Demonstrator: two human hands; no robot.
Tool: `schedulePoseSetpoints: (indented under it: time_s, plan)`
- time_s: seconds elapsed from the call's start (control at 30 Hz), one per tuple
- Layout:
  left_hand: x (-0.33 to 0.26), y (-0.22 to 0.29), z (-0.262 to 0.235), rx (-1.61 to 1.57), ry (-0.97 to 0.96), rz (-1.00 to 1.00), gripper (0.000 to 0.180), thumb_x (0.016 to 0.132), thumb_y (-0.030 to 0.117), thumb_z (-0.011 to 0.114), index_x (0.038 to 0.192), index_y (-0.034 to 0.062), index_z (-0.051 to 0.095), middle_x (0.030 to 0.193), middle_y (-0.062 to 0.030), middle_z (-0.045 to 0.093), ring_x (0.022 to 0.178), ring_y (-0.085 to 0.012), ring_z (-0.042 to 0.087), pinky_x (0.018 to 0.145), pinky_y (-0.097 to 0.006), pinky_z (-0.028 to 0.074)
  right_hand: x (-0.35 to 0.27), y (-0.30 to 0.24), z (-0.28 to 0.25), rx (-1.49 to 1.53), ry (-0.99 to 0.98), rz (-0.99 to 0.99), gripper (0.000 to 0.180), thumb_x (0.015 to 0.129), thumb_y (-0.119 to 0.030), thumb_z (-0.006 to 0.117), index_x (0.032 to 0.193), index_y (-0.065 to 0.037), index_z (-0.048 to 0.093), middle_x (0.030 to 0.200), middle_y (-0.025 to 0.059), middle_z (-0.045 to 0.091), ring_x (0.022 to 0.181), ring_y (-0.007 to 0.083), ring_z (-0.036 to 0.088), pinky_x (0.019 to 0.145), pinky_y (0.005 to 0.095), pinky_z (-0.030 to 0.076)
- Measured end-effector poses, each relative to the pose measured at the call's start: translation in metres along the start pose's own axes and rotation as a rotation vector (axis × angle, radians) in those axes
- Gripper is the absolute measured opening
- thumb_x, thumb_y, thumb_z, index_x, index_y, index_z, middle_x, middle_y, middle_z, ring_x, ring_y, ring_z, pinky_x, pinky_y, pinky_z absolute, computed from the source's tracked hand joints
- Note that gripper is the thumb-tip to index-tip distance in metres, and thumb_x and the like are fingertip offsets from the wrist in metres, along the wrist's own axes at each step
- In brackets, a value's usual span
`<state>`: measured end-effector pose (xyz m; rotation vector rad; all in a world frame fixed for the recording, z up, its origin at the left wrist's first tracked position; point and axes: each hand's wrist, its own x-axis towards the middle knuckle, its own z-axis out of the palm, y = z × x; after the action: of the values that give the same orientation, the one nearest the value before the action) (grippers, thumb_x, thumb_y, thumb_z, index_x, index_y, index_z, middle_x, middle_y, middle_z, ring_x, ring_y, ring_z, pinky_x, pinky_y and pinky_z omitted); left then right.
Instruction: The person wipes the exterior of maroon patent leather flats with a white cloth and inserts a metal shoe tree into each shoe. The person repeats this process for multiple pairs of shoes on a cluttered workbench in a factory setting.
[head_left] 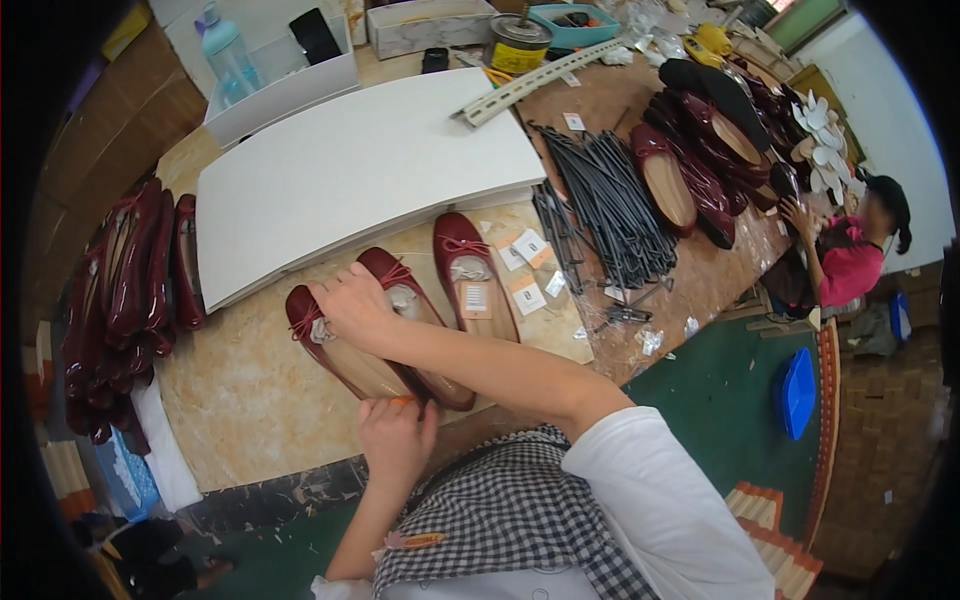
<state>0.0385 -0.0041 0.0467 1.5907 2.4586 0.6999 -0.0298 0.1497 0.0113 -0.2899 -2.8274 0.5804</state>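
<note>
Three dark red ballet flats with bows lie side by side on the table in front of me. The leftmost ballet flat (365, 372) is under both my hands. My right hand (352, 308) reaches across from the right, its fingers curled over the front opening of that shoe, beside stuffing paper. At its heel, my left hand (397, 432) is closed, with a sliver of orange showing at the fingertips. The middle ballet flat (440, 378) is partly covered by my right forearm. The right ballet flat (462, 238) holds paper and a tag (476, 299).
A white board stack (370, 165) lies behind the shoes. Glossy red shoes are piled at left (125, 275) and far right (715, 140). Dark thin rods (615, 200) and loose tags (527, 293) lie to the right. Another person (850, 255) works at the far right.
</note>
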Motion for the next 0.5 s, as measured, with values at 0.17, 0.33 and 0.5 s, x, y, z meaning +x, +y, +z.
schedulePoseSetpoints:
  time_s: [0.17,0.33,0.5]
  plan:
    - [-0.015,-0.037,-0.018,-0.139,0.371,-0.161,0.028,0.078,0.015,0.069,0.101,-0.0009,0.066,0.085,-0.0145,0.065,0.072,-0.0255,0.062,0.078,-0.034,0.047,-0.083,0.072,-0.102,0.011,0.198,0.224,0.031,0.081,-0.019,0.065,0.110,-0.008,0.064,0.098,0.0129,0.063,0.100,0.0292,0.059,0.087,0.0405,0.047]
    - [0.004,-0.058,0.001,-0.467,0.145,-0.697,0.062,0.084,0.008,0.058,0.142,-0.0019,0.039,0.089,-0.0116,0.064,0.075,-0.0185,0.059,0.068,-0.028,0.047,-0.222,0.183,-0.158,-0.542,0.096,0.927,0.029,0.086,-0.031,0.065,0.096,-0.005,0.056,0.073,0.0170,0.066,0.069,0.0379,0.066,0.063,0.0483,0.052]
    - [-0.008,-0.067,-0.008,-1.182,0.480,-0.602,0.060,0.089,0.024,0.051,0.142,-0.0017,0.038,0.115,-0.0159,0.060,0.093,-0.0247,0.063,0.080,-0.034,0.052,-0.230,0.186,-0.181,-0.331,0.285,0.786,0.017,0.087,-0.023,0.064,0.094,-0.008,0.061,0.072,0.0165,0.067,0.070,0.0382,0.065,0.064,0.0481,0.050]
